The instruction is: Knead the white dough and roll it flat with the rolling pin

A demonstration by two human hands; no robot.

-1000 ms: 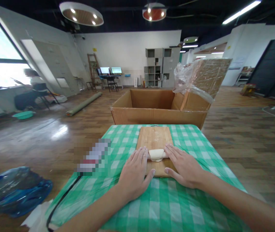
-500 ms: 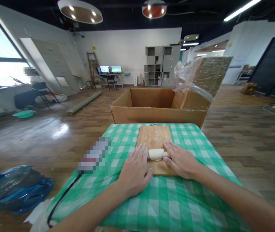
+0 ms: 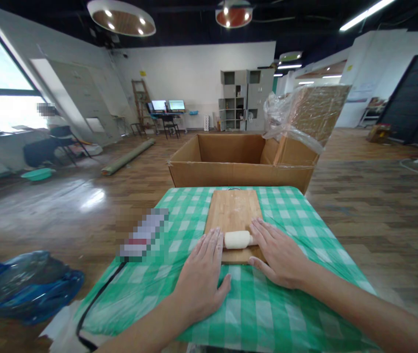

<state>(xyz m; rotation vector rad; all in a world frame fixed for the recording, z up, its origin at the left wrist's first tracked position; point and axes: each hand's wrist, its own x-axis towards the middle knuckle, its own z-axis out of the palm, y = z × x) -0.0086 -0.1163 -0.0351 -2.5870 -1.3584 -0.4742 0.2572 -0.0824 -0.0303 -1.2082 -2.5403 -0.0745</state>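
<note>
Dough (image 3: 236, 239) wraps the rolling pin (image 3: 252, 239) on the near half of the board (image 3: 233, 208). Our left hand (image 3: 203, 274) and right hand (image 3: 278, 252) lie palm-down at its ends, fingers together, thumbs apart; we've brought it nearer the board's front edge.

We've got wood floor (image 3: 349, 206), white far wall (image 3: 194, 68), grey lockers (image 3: 265, 98) against it, window (image 3: 1, 61) left, ceiling lamps (image 3: 120, 20) lit.
</note>
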